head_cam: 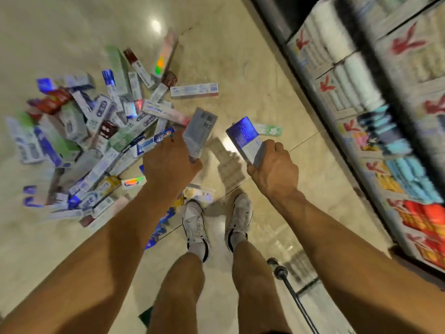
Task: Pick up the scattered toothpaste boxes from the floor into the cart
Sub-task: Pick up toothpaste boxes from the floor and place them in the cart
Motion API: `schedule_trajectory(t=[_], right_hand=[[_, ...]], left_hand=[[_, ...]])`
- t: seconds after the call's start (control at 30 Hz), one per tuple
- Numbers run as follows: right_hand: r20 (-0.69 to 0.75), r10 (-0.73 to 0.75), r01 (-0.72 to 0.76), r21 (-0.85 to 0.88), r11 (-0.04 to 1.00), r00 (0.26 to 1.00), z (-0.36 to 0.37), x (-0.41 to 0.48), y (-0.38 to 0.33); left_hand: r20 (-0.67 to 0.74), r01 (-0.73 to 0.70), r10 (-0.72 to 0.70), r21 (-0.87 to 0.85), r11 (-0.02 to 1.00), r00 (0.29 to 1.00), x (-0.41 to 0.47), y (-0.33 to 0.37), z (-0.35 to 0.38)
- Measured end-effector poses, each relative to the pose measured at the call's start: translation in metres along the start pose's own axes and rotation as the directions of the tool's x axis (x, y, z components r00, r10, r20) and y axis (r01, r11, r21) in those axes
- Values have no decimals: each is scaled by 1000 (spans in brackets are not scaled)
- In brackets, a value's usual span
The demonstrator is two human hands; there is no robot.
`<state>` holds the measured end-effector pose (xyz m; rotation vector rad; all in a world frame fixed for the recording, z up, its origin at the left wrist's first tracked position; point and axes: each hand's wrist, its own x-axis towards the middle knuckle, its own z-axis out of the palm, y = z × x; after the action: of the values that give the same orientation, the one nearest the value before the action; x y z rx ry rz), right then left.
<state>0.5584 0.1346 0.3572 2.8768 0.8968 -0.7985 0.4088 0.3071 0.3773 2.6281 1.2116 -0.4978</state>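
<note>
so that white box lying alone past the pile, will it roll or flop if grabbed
The lone white box looks straight-edged, so it is probably stiff. Its flat sides should make it slide, not roll. The floor is glossy, so it may skid if pushed.

Person as seen from above. Left arm (115,237) and right arm (342,235): bare along their whole visible length, ending in a bare left hand (168,162) and right hand (274,169). Legs (183,285): bare from the knee to the sock. Left sock (199,247) and right sock (237,237): pale grey, ankle-high. Left shoe (193,221) and right shoe (240,215): low white lace-up trainers with white laces, the uppers scuffed and greyed, and dark trim round the collar and heel.
</note>
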Motion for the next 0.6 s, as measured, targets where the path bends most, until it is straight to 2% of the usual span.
schedule_trajectory(t=[0.17, 0.27, 0.33, 0.47, 0.6], right_hand=[[-42, 73, -68, 121, 990, 996, -155, -92, -7], [-49, 121, -111, 170, 979, 991, -228, -145, -3], [-76, 168, -149, 207, 967, 983, -266, -180, 2], [-108, 278, -242, 263, 934, 955, -316, -247, 14], [-138, 449, -372, 379, 847, 883, -338, -313, 33]], left_hand=[[-52, -21, 23, 33, 999, 998, -69, 37, -172], [-74, -18, 13, -65, 998, 997, -109, 55, -259], [-106, -50, 43, -63, 997, 993, -134, 63, -302], [-118, -247, 250, 36, 968, 961, -171, 76, -352], [-100, -436, 450, 134, 890, 887, -208, 101, -377]])
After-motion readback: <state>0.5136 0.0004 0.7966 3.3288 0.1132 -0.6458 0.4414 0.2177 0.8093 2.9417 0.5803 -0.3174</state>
